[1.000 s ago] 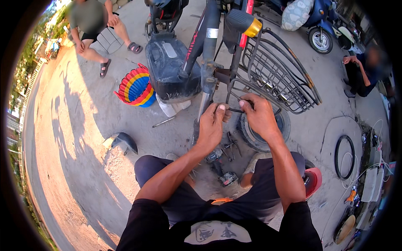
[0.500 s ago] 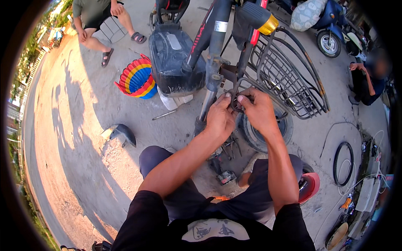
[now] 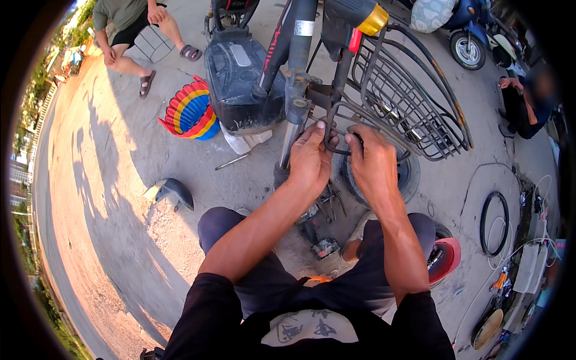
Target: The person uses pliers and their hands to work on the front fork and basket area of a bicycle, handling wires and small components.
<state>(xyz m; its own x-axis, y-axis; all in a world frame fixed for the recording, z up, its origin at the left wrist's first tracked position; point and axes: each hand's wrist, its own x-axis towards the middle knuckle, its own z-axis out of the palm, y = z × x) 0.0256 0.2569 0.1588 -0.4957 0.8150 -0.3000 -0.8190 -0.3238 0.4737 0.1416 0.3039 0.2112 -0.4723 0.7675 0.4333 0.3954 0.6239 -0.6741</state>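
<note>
In front of me stands the front end of an electric bike, with a grey fork leg (image 3: 292, 141) and a black wire basket (image 3: 408, 99). My left hand (image 3: 311, 159) is closed beside the fork leg, thumb and fingers pinching a dark bent metal bracket (image 3: 328, 135) below the basket. Just to its right, my right hand (image 3: 373, 161) has its fingers curled in near the bracket's lower end. Whatever lies between those fingers is hidden. Beneath the right hand a wheel with a dark tyre (image 3: 413, 183) lies on the ground.
Pliers-like tools (image 3: 330, 201) and a power tool (image 3: 312, 234) lie between my feet. A striped basket (image 3: 191, 111) stands left of the bike's black body (image 3: 246, 90). A red bowl-shaped container (image 3: 445, 261) sits by my right knee. Two people sit nearby, left and right.
My right hand has drawn slightly apart from the left, widening the gap between them. The bike's front end appears farther left and higher in view.
</note>
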